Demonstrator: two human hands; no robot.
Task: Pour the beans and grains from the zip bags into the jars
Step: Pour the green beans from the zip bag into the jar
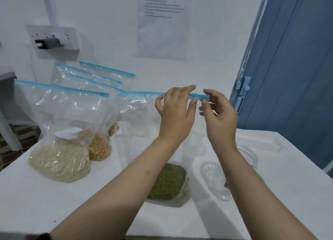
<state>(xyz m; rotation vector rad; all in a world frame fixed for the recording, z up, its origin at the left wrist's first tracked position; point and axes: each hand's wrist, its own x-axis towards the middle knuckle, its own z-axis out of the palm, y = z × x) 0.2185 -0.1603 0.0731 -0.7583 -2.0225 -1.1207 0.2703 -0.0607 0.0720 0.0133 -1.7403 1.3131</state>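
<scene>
A clear zip bag (138, 113) with green beans (167, 182) at its bottom stands upright on the white table (54, 200). My left hand (175, 111) and my right hand (219, 115) are both raised at its blue zip strip (142, 94). The left pinches the strip near its right end. My right hand pinches the slider end (200, 96). To the right of the bag an empty clear jar (248, 157) lies partly hidden behind my right forearm, with a clear lid (212, 176) beside it.
Several more zip bags stand at the left: one with pale grain (59, 160), one with yellow kernels (99, 147), others behind. A white strip (259, 142) lies at the table's right edge. A wall socket with a plug (47, 42) and a blue door (288, 68) are behind.
</scene>
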